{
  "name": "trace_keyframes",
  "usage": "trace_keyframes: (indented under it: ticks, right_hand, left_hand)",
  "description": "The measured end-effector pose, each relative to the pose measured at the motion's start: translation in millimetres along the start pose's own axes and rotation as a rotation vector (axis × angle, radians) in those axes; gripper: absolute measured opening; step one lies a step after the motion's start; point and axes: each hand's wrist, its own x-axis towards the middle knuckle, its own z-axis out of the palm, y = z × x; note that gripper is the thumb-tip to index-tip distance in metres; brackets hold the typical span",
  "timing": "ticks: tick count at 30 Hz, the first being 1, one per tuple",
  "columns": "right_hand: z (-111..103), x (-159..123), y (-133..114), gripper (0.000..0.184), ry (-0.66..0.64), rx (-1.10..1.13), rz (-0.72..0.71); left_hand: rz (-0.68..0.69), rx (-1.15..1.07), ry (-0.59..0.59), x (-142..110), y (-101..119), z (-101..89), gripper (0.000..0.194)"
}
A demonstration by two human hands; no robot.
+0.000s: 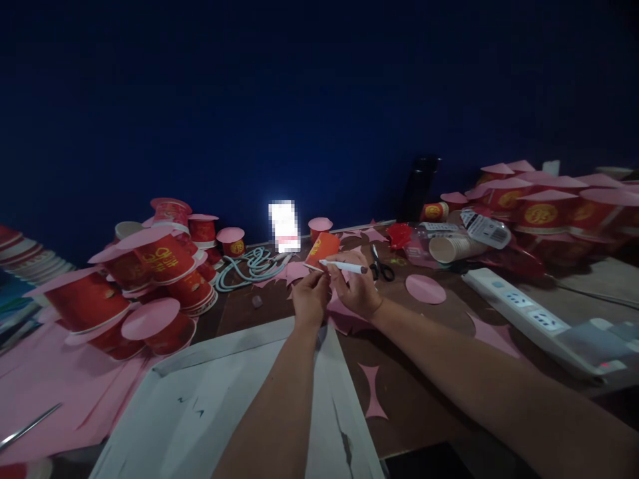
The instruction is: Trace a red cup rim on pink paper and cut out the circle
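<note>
My left hand [308,301] is closed on the white rim of a red paper cup [324,249] with gold lettering, which is tilted on its side. In my right hand [358,291] is a white pen [344,267] with a dark back end, its tip close to the cup's rim; I cannot tell whether it touches. Under and around my hands lie pink paper scraps [344,318]. Behind the held cup stands another red cup with a pink paper disc [320,224] on top.
Red cups [170,256] with pink discs are stacked at left and right. Also around are a white tray [219,392], a coiled cable [244,269], a lit phone [283,226], black-handled scissors [382,269], a pink disc [425,289] and a power strip [524,316].
</note>
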Motion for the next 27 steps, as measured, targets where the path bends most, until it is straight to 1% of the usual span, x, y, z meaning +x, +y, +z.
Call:
trace_keyframes:
  ticks: [3,8,13,15,17,20,23,25,27]
  right_hand:
    - [0.4,0.2,1.4,0.015,-0.008,0.009,-0.011]
    - [0.4,-0.7,0.8,0.015,-0.016,0.001,-0.009]
    - [-1.0,0.6,0.5,0.014,-0.035,0.024,-0.012]
    - [-0.9,0.8,1.4,0.013,-0.011,0.022,0.000]
    - [-0.1,0.1,2.9,0.013,0.001,0.026,0.019]
    - [1.6,-1.5,5.4,0.012,-0.013,0.058,0.061]
    - [2.8,-2.3,7.1,0.015,0.010,0.062,0.098]
    - [3.3,-2.3,7.2,0.019,0.058,0.058,0.121]
    - [4.0,-2.6,6.7,0.023,0.105,0.066,0.144]
  left_hand:
    - [0.057,0.104,0.012,1.1,-4.1,0.4,0.024]
    - [0.101,0.163,0.021,1.6,-6.3,0.8,0.023]
    - [0.244,0.420,0.052,0.5,-6.4,-1.3,0.023]
    - [0.308,0.467,0.047,0.1,-6.7,-2.0,0.022]
    - [0.340,0.489,0.047,0.0,-7.3,-2.3,0.020]
    - [0.339,0.492,0.054,0.3,-8.4,-2.2,0.018]
    - [0.328,0.409,0.042,0.6,-8.1,-1.7,0.018]
    - [0.235,0.288,0.040,0.8,-6.6,-1.1,0.019]
    - [0.090,0.103,0.028,1.6,-4.5,-0.4,0.021]
